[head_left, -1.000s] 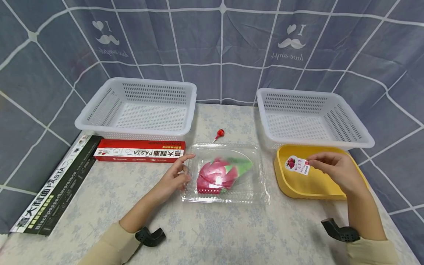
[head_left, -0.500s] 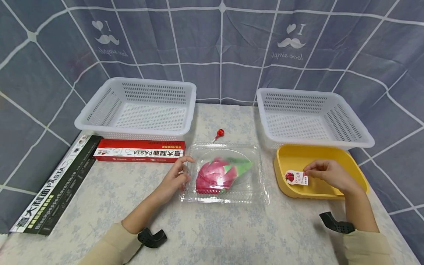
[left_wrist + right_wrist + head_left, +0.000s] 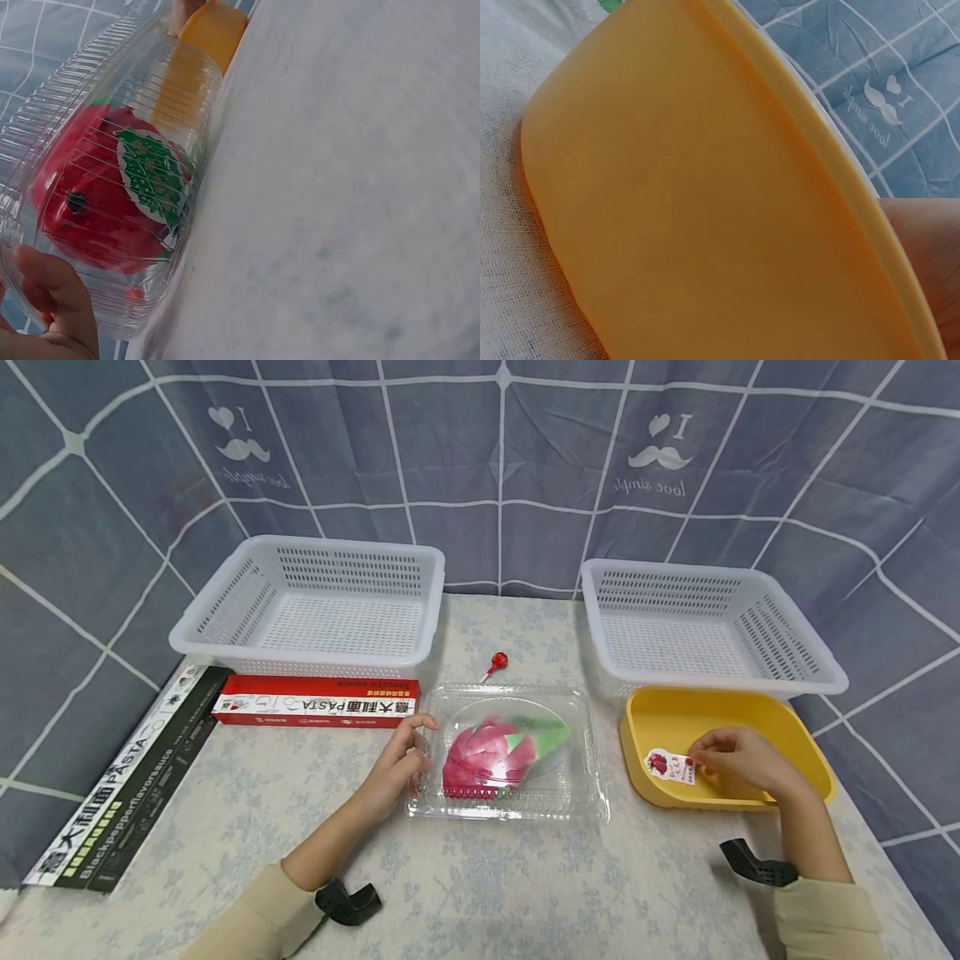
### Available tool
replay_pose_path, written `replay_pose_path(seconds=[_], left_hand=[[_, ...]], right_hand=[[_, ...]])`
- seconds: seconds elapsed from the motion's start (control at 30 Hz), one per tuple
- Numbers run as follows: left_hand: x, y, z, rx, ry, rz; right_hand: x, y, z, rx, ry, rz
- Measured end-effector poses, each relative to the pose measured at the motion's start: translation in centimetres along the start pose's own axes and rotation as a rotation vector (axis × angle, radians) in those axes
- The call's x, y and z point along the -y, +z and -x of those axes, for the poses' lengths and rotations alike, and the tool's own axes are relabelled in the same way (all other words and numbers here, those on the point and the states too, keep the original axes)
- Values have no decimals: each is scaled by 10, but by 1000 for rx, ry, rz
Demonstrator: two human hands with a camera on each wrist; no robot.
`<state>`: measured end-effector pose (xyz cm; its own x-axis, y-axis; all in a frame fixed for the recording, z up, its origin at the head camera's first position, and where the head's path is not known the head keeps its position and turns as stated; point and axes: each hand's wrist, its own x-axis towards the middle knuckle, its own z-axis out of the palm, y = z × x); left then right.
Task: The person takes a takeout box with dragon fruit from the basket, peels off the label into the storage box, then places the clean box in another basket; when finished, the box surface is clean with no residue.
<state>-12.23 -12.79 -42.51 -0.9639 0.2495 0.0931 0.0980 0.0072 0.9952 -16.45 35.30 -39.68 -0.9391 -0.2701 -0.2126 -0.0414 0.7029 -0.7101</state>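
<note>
In the head view a clear plastic clamshell box holds a pink dragon fruit with a green end. My left hand touches the box's left edge with fingers and thumb apart; the left wrist view shows the fingertips against the clear plastic. My right hand reaches down into the yellow tray, its fingertips at the right end of a white label printed with a red fruit. The label is low in the tray's left part. In the right wrist view the tray wall hides the fingers.
White baskets stand behind, left and right. A red lollipop lies behind the clamshell. A red pasta box and a black pasta box lie on the left.
My right hand has lowered the label from above the tray down into its left part. The clamshell and my left hand have barely moved.
</note>
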Motion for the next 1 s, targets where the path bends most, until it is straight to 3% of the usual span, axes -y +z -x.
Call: replay_pose_path(seconds=[0.2, 0.37, 0.47, 0.73, 0.87, 1.0], left_hand=[[1, -1, 0, 1, 7, 0], [2, 0, 0, 10, 20, 17], [2, 0, 0, 16, 29, 18], [2, 1, 0, 16, 20, 4], [3, 0, 1, 3, 7, -9], [5, 0, 1, -3, 21, 10]], right_hand=[[8, 3, 1, -11, 55, 115], [14, 3, 3, -34, 41, 231], [15, 3, 4, -49, 32, 247], [13, -4, 5, -202, 4, 195], [14, -10, 5, -319, -20, 92], [18, -14, 4, -444, 32, -46]])
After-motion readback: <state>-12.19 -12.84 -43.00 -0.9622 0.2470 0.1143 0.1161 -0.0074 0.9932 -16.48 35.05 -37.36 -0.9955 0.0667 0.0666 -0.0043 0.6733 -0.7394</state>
